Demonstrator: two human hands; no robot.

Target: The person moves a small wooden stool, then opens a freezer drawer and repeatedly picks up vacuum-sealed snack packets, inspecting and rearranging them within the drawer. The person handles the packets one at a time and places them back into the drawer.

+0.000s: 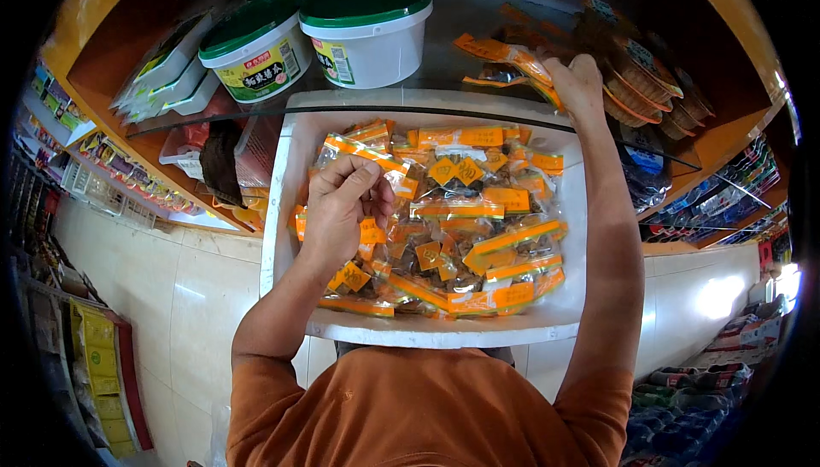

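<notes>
A white foam box in front of me holds many clear plastic packets with orange labels and dark dried contents. Above the box's left part, my left hand pinches the top edge of one orange-banded packet between thumb and fingers. My right hand reaches onto the glass shelf beyond the box. Its fingers are on orange-labelled packets lying there, and the fingertips are partly hidden behind them.
White tubs with green lids stand on the shelf's left part, beside stacked white packs. Round woven-looking packages lean at the right. The glass shelf's front edge crosses over the box's far rim. Bottled goods stand at lower right.
</notes>
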